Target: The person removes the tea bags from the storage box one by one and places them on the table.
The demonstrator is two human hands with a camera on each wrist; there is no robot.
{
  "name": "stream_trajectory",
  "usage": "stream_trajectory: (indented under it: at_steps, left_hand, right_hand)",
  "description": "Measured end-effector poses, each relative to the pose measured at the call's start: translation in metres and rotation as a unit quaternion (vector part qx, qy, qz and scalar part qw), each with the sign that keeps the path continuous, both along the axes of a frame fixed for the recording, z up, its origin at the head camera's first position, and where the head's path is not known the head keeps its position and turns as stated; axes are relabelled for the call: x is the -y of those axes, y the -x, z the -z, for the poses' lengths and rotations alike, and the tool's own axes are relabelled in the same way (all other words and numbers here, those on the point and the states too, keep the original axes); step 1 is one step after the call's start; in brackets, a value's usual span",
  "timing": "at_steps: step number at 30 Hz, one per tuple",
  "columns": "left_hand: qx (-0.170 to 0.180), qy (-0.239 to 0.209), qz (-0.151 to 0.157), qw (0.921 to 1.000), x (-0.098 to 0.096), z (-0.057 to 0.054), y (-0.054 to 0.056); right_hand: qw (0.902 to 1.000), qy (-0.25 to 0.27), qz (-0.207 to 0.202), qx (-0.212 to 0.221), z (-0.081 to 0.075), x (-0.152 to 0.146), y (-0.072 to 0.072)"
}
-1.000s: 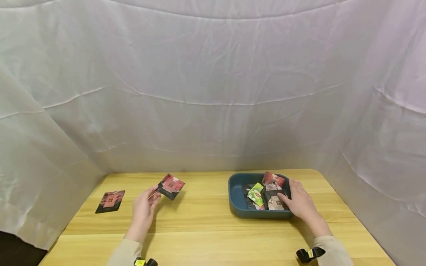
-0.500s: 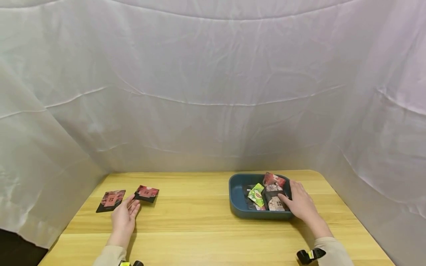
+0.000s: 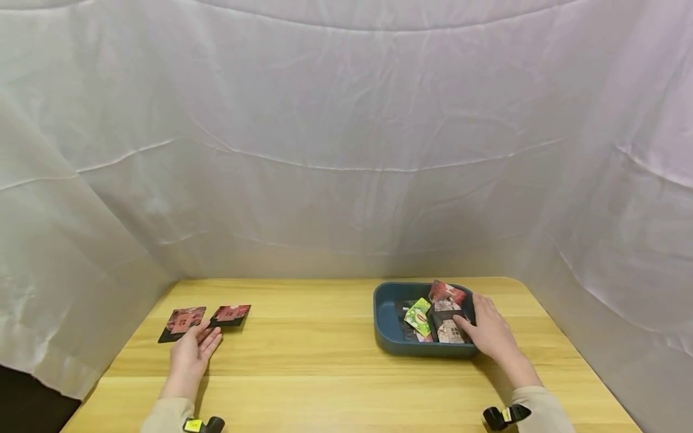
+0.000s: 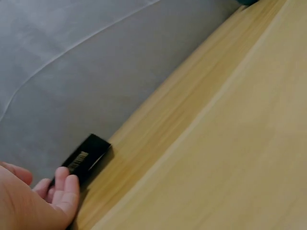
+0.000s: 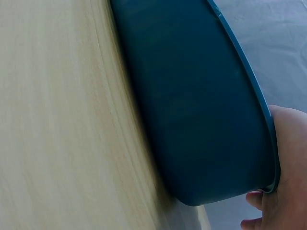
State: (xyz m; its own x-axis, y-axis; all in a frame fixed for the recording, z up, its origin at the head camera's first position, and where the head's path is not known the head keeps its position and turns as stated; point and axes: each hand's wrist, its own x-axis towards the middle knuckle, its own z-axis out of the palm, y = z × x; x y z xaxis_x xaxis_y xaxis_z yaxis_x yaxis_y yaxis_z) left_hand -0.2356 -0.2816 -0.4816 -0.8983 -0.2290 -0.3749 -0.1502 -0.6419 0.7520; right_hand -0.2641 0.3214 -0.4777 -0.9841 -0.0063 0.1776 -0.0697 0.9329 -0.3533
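My left hand (image 3: pixel 187 359) pinches the near-left corner of a black-and-red tea sachet (image 3: pixel 230 314). The sachet hangs low over the table, slightly tilted; in the left wrist view its dark side (image 4: pixel 85 158) shows beyond the fingers. A matching tea sachet (image 3: pixel 183 321) lies flat just to the left of that hand. On the right, my right hand (image 3: pixel 491 332) grips the right rim of a dark blue bin (image 3: pixel 387 325), thumb inside and fingers outside. Inside the bin are a green tea sachet (image 3: pixel 418 317), a red one (image 3: pixel 447 292) and a black-and-beige one (image 3: pixel 449 331), partly overlapping.
A light wooden table (image 3: pixel 325 385) carries everything. Grey cloth (image 3: pixel 346 180) hangs behind it and along both sides. Between the left sachets and the bin lies a wide stretch of bare wood.
My left hand has moved left with its tea sachet and lowered it beside the one lying on the table. The right hand and the bin have stayed in place.
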Motion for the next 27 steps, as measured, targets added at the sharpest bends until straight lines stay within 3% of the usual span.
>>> stream_trajectory:
  at_steps: [4, 10, 17, 27]
  left_hand:
    - [0.012, 0.039, 0.048, 0.998, 0.012, 0.0, 0.0]
    - [0.029, 0.104, 0.104, 0.9887, 0.027, 0.001, 0.001]
    - [0.047, 0.214, 0.152, 0.9638, 0.036, -0.005, 0.002]
    - [0.039, 0.338, 0.153, 0.9277, 0.041, -0.026, -0.008]
  right_hand:
    - [1.0, 0.0, 0.0, 0.0, -0.001, 0.001, 0.0]
    - [1.0, -0.003, -0.001, -0.002, -0.002, 0.0, 0.0]
    - [1.0, -0.007, 0.0, 0.002, 0.0, -0.001, 0.001]
    - [1.0, -0.003, 0.0, 0.003, 0.0, 0.0, 0.001]
